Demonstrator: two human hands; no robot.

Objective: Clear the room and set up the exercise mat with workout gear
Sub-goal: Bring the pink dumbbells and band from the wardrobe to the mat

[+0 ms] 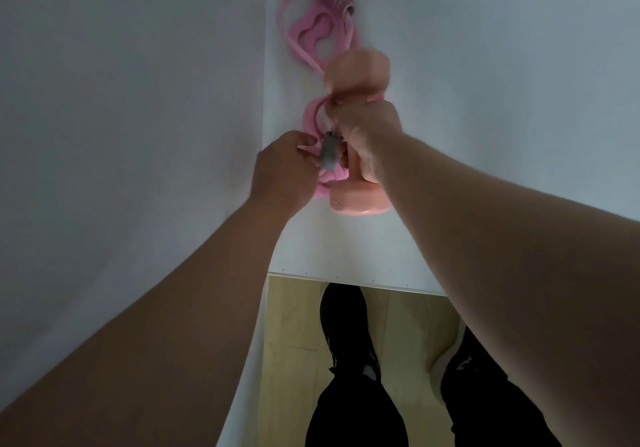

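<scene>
My right hand [369, 131] is closed around the grip of a peach-pink dumbbell [358, 68], held upright over a white shelf surface [450, 65]. My left hand [280, 169] pinches a small grey handle piece [86, 153] among pink resistance-band loops beside the dumbbell. The pink resistance band [311, 34] with foam handles lies further back on the shelf, against the corner; its lower loops are partly hidden by my hands.
A white wall [121, 82] stands to the left, meeting the shelf at a corner. The shelf's front edge [346, 278] runs below my arms. Beneath it lie a wooden floor [291, 325] and my legs in black trousers and black shoes.
</scene>
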